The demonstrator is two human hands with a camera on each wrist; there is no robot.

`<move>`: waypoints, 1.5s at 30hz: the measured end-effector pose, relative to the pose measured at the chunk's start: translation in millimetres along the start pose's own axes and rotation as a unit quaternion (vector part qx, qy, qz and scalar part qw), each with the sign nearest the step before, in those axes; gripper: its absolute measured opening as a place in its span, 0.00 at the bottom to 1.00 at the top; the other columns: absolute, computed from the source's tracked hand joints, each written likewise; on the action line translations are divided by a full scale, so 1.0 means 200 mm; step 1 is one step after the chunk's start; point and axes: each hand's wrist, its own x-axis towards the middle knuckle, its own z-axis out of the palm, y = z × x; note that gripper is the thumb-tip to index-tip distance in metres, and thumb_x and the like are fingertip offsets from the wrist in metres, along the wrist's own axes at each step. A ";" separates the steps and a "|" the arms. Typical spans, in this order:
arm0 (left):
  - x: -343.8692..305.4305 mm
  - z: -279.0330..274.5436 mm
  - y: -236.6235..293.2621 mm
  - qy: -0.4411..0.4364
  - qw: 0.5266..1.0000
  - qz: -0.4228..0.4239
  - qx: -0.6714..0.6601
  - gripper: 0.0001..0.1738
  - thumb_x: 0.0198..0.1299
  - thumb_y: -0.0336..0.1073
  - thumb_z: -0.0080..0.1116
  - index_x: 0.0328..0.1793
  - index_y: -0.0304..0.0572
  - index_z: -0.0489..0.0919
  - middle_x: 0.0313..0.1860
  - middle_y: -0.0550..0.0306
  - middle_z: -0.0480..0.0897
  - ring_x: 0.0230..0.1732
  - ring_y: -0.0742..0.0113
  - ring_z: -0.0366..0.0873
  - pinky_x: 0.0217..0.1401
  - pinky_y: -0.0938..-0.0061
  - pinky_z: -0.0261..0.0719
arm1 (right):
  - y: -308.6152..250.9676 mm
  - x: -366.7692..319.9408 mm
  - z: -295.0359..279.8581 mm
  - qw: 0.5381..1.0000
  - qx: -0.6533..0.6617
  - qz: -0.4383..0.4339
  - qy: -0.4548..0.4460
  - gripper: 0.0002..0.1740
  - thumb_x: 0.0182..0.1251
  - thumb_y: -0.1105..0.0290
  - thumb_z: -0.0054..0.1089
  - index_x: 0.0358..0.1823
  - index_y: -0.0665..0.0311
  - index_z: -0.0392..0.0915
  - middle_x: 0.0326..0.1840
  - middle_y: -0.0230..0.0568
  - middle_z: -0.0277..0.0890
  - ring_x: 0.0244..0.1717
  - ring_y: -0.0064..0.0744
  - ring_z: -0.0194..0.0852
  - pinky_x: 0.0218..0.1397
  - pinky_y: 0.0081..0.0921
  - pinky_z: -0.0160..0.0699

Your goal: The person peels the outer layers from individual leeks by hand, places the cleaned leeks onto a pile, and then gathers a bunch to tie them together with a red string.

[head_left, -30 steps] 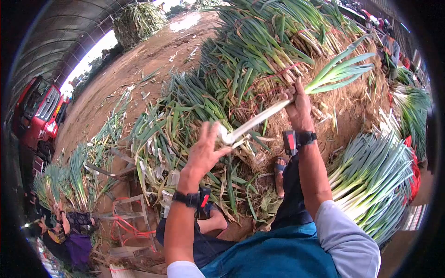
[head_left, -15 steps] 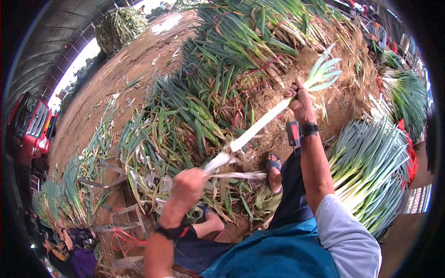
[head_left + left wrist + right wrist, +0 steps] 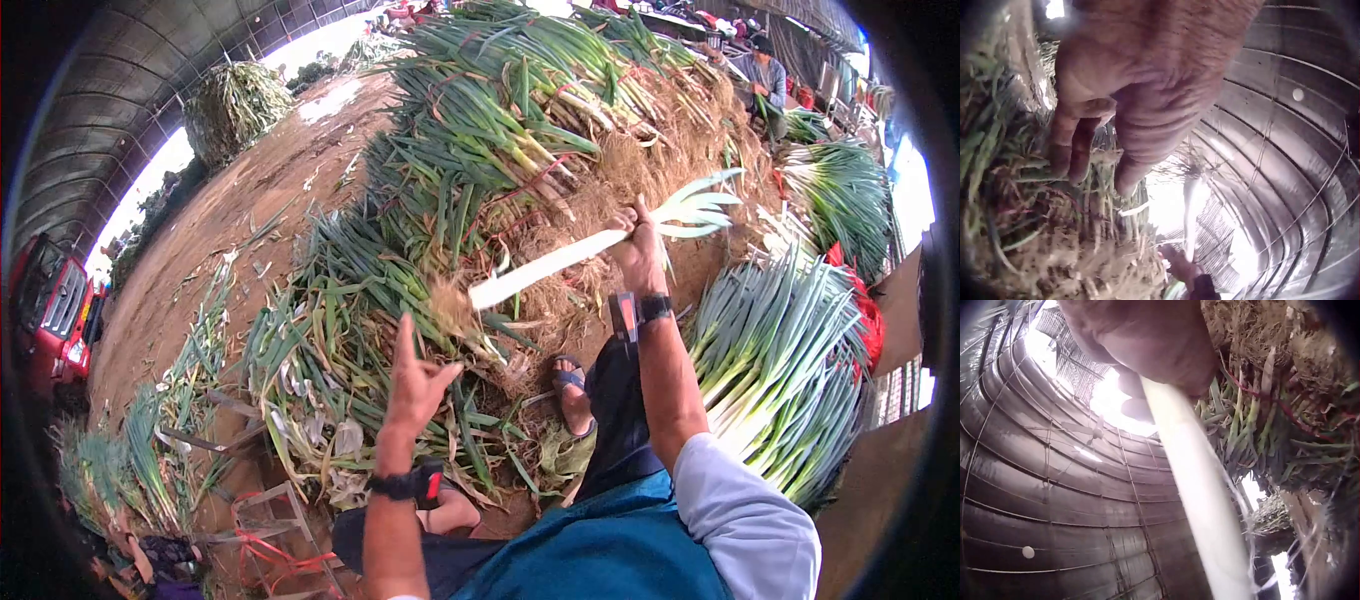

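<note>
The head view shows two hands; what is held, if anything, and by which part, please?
The right hand grips a green onion near the top of its white stalk, just below the leaves; the left hand holds nothing.

Short pale grey-white fabric sleeve (image 3: 745, 510); plain teal fabric top (image 3: 610, 540); dark navy trousers (image 3: 628, 400); dark strapped sandal (image 3: 568, 377); black wrist straps with red-marked black devices (image 3: 626, 316).

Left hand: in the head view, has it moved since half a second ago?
Yes: the left hand is now farther up the picture from the red-strapped frame.
</note>
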 end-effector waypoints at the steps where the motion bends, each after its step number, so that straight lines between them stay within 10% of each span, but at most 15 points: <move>1: 0.06 0.05 -0.06 0.021 0.998 0.056 0.009 0.58 0.55 0.31 0.70 0.83 0.48 0.41 0.79 0.39 0.55 0.43 0.70 0.79 0.41 0.75 0.82 | -0.01 -0.06 0.03 0.999 0.022 0.034 -0.030 0.16 0.75 0.60 0.54 0.28 0.58 0.68 0.17 0.24 0.57 0.16 0.20 0.53 0.23 0.21 0.61; 10: 0.03 0.20 0.12 -0.255 0.955 0.116 -0.101 0.39 0.53 0.17 0.43 0.76 0.47 0.67 0.73 0.53 0.69 0.38 0.72 0.80 0.48 0.76 0.80 | -0.08 -0.25 0.13 0.966 -0.013 0.127 -0.224 0.10 0.73 0.73 0.46 0.48 0.74 0.69 0.19 0.24 0.59 0.15 0.17 0.55 0.19 0.19 0.62; 14: 0.06 0.12 0.10 -0.170 0.953 -0.017 -0.249 0.27 0.65 0.28 0.45 0.72 0.39 0.70 0.63 0.56 0.78 0.24 0.76 0.73 0.32 0.78 0.77 | -0.06 -0.23 0.16 0.952 -0.040 0.142 -0.268 0.14 0.75 0.74 0.42 0.53 0.79 0.64 0.18 0.26 0.58 0.13 0.17 0.55 0.16 0.18 0.63; 19: 0.06 0.22 0.26 -0.241 0.962 0.045 -0.123 0.34 0.68 0.49 0.58 0.74 0.37 0.66 0.63 0.53 0.76 0.41 0.71 0.76 0.46 0.74 0.77 | -0.03 -0.29 0.25 0.977 -0.116 0.110 -0.141 0.08 0.68 0.73 0.49 0.46 0.67 0.68 0.19 0.23 0.62 0.12 0.15 0.52 0.13 0.17 0.59; 20: 0.07 0.31 0.17 -0.260 0.952 0.143 -0.078 0.32 0.66 0.48 0.60 0.69 0.32 0.70 0.56 0.52 0.78 0.45 0.69 0.75 0.49 0.72 0.76 | 0.01 -0.33 0.26 0.979 -0.154 0.077 -0.113 0.08 0.68 0.72 0.49 0.47 0.65 0.69 0.22 0.25 0.65 0.13 0.17 0.55 0.14 0.18 0.61; 22: 0.00 0.37 0.36 -0.357 0.927 -0.101 -0.065 0.20 0.67 0.44 0.58 0.53 0.32 0.78 0.35 0.61 0.79 0.37 0.76 0.73 0.40 0.76 0.74 | 0.07 -0.37 0.31 0.978 -0.196 0.025 -0.064 0.10 0.68 0.70 0.50 0.49 0.62 0.70 0.27 0.29 0.71 0.16 0.21 0.60 0.16 0.20 0.65; 26: -0.05 0.42 0.18 -0.229 0.961 -0.041 -0.150 0.21 0.75 0.43 0.45 0.37 0.31 0.76 0.23 0.65 0.70 0.27 0.77 0.63 0.27 0.76 0.62 | -0.04 -0.25 0.28 0.979 -0.125 0.025 -0.159 0.07 0.67 0.70 0.48 0.45 0.58 0.68 0.17 0.27 0.63 0.11 0.22 0.55 0.13 0.22 0.59; 34: 0.14 0.28 -0.02 -0.049 0.986 0.136 0.082 0.19 0.75 0.39 0.45 0.49 0.25 0.77 0.32 0.48 0.79 0.33 0.65 0.74 0.37 0.68 0.75 | -0.80 -0.41 0.42 0.938 -0.252 -0.238 -0.019 0.07 0.67 0.69 0.49 0.29 0.55 0.65 0.16 0.27 0.59 0.13 0.24 0.54 0.16 0.22 0.57; 36: 0.20 0.13 0.01 -0.195 0.966 -0.095 0.142 0.19 0.73 0.38 0.48 0.57 0.27 0.75 0.39 0.44 0.82 0.32 0.58 0.76 0.39 0.61 0.74 | -1.25 -0.46 0.35 0.906 -0.314 -0.283 0.006 0.09 0.65 0.69 0.54 0.28 0.56 0.65 0.18 0.27 0.61 0.15 0.23 0.58 0.18 0.22 0.63; 39: 0.11 0.00 -0.21 -0.188 0.951 -0.001 0.245 0.30 0.69 0.38 0.53 0.74 0.36 0.63 0.57 0.37 0.79 0.50 0.52 0.81 0.49 0.62 0.76 | -1.85 -0.83 0.30 0.850 -0.424 -0.309 0.044 0.08 0.67 0.69 0.57 0.29 0.59 0.70 0.19 0.30 0.65 0.14 0.23 0.59 0.19 0.25 0.65; 40: 0.13 -0.03 -0.08 -0.263 0.897 -0.179 0.306 0.33 0.68 0.37 0.54 0.77 0.38 0.60 0.66 0.36 0.72 0.63 0.47 0.75 0.60 0.59 0.74 | -1.97 -1.01 0.31 0.833 -0.457 -0.302 0.081 0.10 0.68 0.71 0.55 0.27 0.58 0.69 0.19 0.30 0.65 0.14 0.22 0.59 0.19 0.26 0.64; 45: 0.13 -0.19 -0.47 -0.167 0.889 -0.098 0.414 0.34 0.67 0.38 0.55 0.77 0.40 0.60 0.71 0.38 0.68 0.72 0.42 0.65 0.70 0.54 0.65 | -2.15 -1.76 0.03 0.732 -0.517 -0.354 0.266 0.13 0.69 0.70 0.57 0.25 0.55 0.66 0.13 0.24 0.56 0.11 0.19 0.56 0.15 0.22 0.62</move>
